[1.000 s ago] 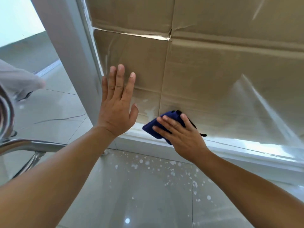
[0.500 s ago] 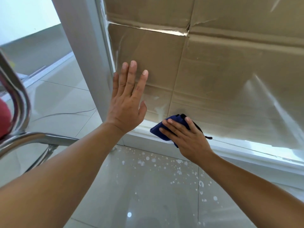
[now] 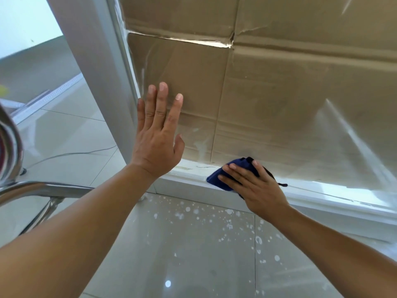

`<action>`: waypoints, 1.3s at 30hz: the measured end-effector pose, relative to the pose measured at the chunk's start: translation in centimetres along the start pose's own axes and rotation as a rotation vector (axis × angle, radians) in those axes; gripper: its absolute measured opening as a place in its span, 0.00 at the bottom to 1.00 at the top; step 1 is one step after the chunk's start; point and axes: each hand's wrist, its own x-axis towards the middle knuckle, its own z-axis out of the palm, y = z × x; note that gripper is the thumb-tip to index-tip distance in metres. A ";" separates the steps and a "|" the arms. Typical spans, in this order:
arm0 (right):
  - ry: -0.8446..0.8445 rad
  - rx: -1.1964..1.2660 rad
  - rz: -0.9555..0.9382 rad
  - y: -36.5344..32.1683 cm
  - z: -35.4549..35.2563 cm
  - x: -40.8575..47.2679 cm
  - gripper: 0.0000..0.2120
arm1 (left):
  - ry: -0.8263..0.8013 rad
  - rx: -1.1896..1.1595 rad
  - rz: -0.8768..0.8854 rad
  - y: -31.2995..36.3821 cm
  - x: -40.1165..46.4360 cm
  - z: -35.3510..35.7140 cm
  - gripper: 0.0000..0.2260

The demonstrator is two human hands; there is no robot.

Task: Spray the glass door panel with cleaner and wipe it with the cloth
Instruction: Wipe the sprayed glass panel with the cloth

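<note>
My left hand (image 3: pixel 158 134) lies flat with straight fingers against the clear glass door panel (image 3: pixel 290 117), near its white upright frame (image 3: pixel 101 82), with brown creased cardboard (image 3: pixel 279 24) showing behind the glass. My right hand (image 3: pixel 255 188) presses the dark blue folded cloth (image 3: pixel 217 179) with fingers spread over it, low at the panel's bottom edge on the white sill (image 3: pixel 343 205). White spatters dot the glossy grey tiled floor (image 3: pixel 193 244) below.

The glass door panel (image 3: pixel 279 108) stands upright in its white frame, streaky and catching glare, brown cardboard showing flat behind it. Down at its bottom edge, the dark blue cloth (image 3: pixel 234 171) sits bunched and pressed where glass meets the lower rail
</note>
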 end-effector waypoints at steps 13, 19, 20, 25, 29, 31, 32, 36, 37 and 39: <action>0.021 0.005 -0.013 1.2 0.2 -0.7 0.32 | 0.000 -0.028 -0.002 -0.3 -0.2 0.0 0.39; 0.037 0.012 0.020 2.2 -1.3 0.2 0.30 | 0.001 -0.027 0.017 -0.3 -0.3 -0.3 0.39; 0.097 0.020 0.060 2.2 -2.1 1.8 0.29 | 0.007 -0.026 0.021 -0.3 -0.3 -0.3 0.39; 0.398 0.098 0.401 3.6 -5.8 9.5 0.33 | 0.069 -0.049 0.031 -0.6 -0.3 -0.5 0.33; 0.323 0.079 0.294 2.0 -4.6 8.7 0.35 | 0.066 -0.049 0.035 -0.7 -0.3 -0.9 0.31; 0.186 0.031 0.143 0.3 -2.5 6.0 0.35 | 0.050 -0.034 0.034 -0.8 -0.5 -1.2 0.32; 0.124 0.007 0.089 -0.3 -1.6 4.6 0.35 | 0.046 -0.026 0.029 -0.9 -0.5 -1.3 0.33; 0.089 -0.029 0.059 0.0 -1.6 3.6 0.31 | 0.067 0.057 -0.009 -1.0 -0.9 -1.7 0.34; 0.137 -0.017 0.107 0.7 -2.5 4.5 0.30 | 0.078 0.091 -0.028 -1.2 -1.0 -1.9 0.35; 0.273 0.017 0.264 2.2 -4.6 7.3 0.30 | 0.098 0.123 -0.079 -1.6 -1.0 -2.1 0.37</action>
